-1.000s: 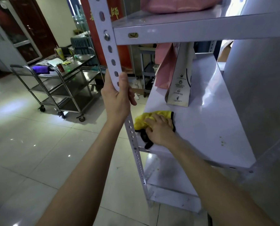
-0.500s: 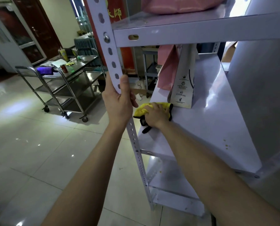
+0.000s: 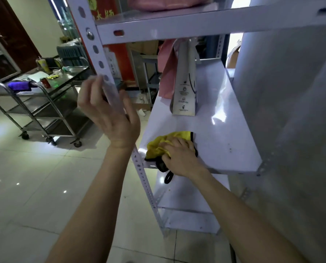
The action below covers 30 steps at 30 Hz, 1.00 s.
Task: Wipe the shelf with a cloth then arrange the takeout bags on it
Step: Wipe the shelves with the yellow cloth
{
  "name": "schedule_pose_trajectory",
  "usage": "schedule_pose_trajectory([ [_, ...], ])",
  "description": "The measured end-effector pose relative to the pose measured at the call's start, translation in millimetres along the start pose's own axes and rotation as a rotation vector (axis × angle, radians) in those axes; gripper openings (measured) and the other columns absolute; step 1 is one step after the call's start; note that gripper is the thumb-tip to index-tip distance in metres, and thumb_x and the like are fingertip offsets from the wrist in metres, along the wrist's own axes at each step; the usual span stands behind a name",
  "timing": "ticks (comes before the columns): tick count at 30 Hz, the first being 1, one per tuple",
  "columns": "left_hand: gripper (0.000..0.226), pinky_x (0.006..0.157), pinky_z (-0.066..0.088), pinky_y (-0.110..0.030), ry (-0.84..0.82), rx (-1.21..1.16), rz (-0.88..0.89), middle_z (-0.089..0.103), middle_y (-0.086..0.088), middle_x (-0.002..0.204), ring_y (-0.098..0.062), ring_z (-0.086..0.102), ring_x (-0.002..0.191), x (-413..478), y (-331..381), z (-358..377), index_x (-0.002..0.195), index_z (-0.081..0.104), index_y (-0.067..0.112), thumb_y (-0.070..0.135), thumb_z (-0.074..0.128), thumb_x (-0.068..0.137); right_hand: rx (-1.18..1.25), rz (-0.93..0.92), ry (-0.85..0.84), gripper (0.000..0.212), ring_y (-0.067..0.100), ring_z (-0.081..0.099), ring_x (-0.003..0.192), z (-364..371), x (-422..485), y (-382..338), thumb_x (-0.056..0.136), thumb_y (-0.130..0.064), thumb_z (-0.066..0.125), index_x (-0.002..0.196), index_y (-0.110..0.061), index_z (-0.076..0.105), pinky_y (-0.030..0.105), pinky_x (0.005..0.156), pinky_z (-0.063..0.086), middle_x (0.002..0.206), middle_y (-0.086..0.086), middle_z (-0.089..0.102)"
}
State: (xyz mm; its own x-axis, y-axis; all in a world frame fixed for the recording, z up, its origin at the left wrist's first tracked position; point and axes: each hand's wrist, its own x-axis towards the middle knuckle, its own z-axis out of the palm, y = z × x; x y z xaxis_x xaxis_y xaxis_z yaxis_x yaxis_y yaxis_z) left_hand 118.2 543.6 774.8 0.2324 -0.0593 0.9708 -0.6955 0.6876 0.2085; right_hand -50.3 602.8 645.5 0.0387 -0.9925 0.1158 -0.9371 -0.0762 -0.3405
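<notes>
Shelf being wiped: the middle white metal shelf board (image 3: pixel 224 141) of a white slotted-angle rack, seen from its front end.
Cloth: a crumpled yellow cloth with black edging (image 3: pixel 158 143) lies at the front left corner of that board, and a black loop (image 3: pixel 168 178) from it hangs over the front edge.
Right hand: the right hand (image 3: pixel 181 158) lies on top of the cloth, its fingers bent over the bunched fabric and pressing it to the board.
Left hand: the left hand (image 3: pixel 109 118) is blurred beside the perforated white upright post (image 3: pixel 94 46), fingers spread and loose. It does not look clamped on the post, though I cannot tell if it touches it.
Hands relative to each other: apart, the left raised at the post and the right lower on the board.
Takeout bags: a tall white paper bag with small black print (image 3: pixel 184 88) stands upright further back on the same board. A pink bag (image 3: pixel 167 73) sits just beside it on the left, and another pink bag (image 3: pixel 166 2) lies on the top shelf (image 3: pixel 196 29).
Dirt left: a few small specks (image 3: pixel 230 149) show on the board to the right of the cloth.
Progress: judging by this, wiping is under way and unfinished. The right side and the back under the bags look unwiped.
Left to do: finish the board, then arrange the bags.
Background: a steel trolley (image 3: pixel 63 103) stands on the tiled floor to the left.
</notes>
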Motion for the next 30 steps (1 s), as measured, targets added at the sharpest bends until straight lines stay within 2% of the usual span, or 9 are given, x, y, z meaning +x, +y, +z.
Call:
schedule_pose_trajectory([
  [2, 0.044, 0.105, 0.046, -0.047, -0.13, -0.074, 0.16, 0.048, -0.011, 0.14, -0.022, 0.047, 0.134, -31.2, 20.2, 4.6, 0.14, 0.049, 0.012, 0.021, 0.065, 0.1, 0.002, 0.032, -0.028, 0.053, 0.023, 0.022, 0.157, -6.8, -12.2, 11.4, 0.103, -0.042, 0.042, 0.156, -0.043, 0.043, 0.054, 0.126, 0.013, 0.171, -0.004, 0.029],
  [4, 0.036, 0.097, 0.048, -0.052, -0.483, -0.13, 0.183, 0.057, -0.016, 0.133, -0.031, 0.055, 0.124, -70.8, 39.9, 9.8, 0.136, 0.054, 0.009, 0.021, 0.062, 0.103, -0.012, 0.067, -0.029, 0.054, 0.024, 0.02, 0.158, -15.2, -26.9, 27.7, 0.104, -0.042, 0.041, 0.157, -0.042, 0.041, 0.053, 0.127, 0.014, 0.171, -0.005, 0.027],
  [7, 0.04, 0.101, 0.047, -0.052, -0.979, -0.104, 0.006, 0.063, -0.015, 0.134, -0.037, 0.06, 0.122, -113.1, 46.6, 17.8, 0.142, 0.058, 0.006, 0.031, 0.053, 0.11, -0.015, 0.171, 0.07, 0.05, 0.021, 0.027, 0.153, -29.7, -55.4, 57.3, 0.102, -0.04, 0.048, 0.152, -0.042, 0.048, 0.05, 0.124, 0.018, 0.165, -0.008, 0.034],
  [10, 0.054, 0.106, 0.043, -0.049, -1.161, 0.017, -0.09, 0.062, -0.013, 0.14, -0.038, 0.057, 0.127, -128.3, 35.6, 28.6, 0.146, 0.056, 0.008, 0.047, 0.042, 0.111, -0.014, 0.293, 0.13, 0.046, 0.02, 0.029, 0.152, -41.4, -78.5, 88.4, 0.102, -0.038, 0.051, 0.147, -0.045, 0.053, 0.051, 0.124, 0.018, 0.163, -0.009, 0.036],
  [14, 0.064, 0.109, 0.04, -0.046, -1.249, 0.022, -0.086, 0.062, -0.007, 0.135, -0.031, 0.056, 0.126, -142.0, 28.6, 32.5, 0.144, 0.057, 0.016, 0.062, 0.034, 0.106, -0.069, 0.383, 0.196, 0.043, 0.02, 0.031, 0.151, -38.0, -84.0, 102.8, 0.102, -0.037, 0.05, 0.144, -0.041, 0.055, 0.049, 0.124, 0.017, 0.163, -0.006, 0.038],
  [17, 0.062, 0.107, 0.041, -0.046, -1.235, -0.017, -0.088, 0.063, -0.005, 0.131, -0.029, 0.057, 0.122, -151.5, 22.5, 30.6, 0.141, 0.059, 0.016, 0.062, 0.037, 0.105, -0.093, 0.408, 0.26, 0.042, 0.026, 0.039, 0.146, -29.1, -66.8, 106.1, 0.1, -0.035, 0.053, 0.141, -0.034, 0.06, 0.056, 0.12, 0.024, 0.157, -0.001, 0.046],
  [22, 0.06, 0.106, 0.043, -0.046, -1.219, -0.013, -0.111, 0.063, -0.005, 0.127, -0.027, 0.058, 0.118, -156.1, 22.1, 31.9, 0.136, 0.061, 0.016, 0.062, 0.036, 0.106, -0.026, 0.508, 0.124, 0.048, 0.03, 0.029, 0.151, -52.3, 37.0, 150.2, 0.103, -0.034, 0.048, 0.151, -0.031, 0.049, 0.065, 0.123, 0.016, 0.162, 0.005, 0.039],
  [26, 0.058, 0.106, 0.043, -0.046, -1.244, 0.006, -0.122, 0.064, -0.005, 0.126, -0.026, 0.058, 0.116, -156.5, 22.0, 33.9, 0.135, 0.061, 0.016, 0.061, 0.036, 0.107, 0.002, 0.573, 0.044, 0.053, 0.029, 0.023, 0.155, -68.0, 106.5, 174.0, 0.103, -0.032, 0.041, 0.155, -0.033, 0.043, 0.064, 0.126, 0.009, 0.166, 0.005, 0.032],
  [30, 0.057, 0.105, 0.042, -0.047, -1.24, 0.015, -0.102, 0.063, -0.008, 0.125, -0.03, 0.058, 0.116, -158.1, 19.9, 32.4, 0.134, 0.062, 0.014, 0.058, 0.038, 0.107, -0.018, 0.545, 0.138, 0.047, 0.031, 0.029, 0.152, -55.9, 67.2, 149.8, 0.108, -0.035, 0.042, 0.153, -0.025, 0.049, 0.06, 0.126, 0.014, 0.164, 0.006, 0.037],
])
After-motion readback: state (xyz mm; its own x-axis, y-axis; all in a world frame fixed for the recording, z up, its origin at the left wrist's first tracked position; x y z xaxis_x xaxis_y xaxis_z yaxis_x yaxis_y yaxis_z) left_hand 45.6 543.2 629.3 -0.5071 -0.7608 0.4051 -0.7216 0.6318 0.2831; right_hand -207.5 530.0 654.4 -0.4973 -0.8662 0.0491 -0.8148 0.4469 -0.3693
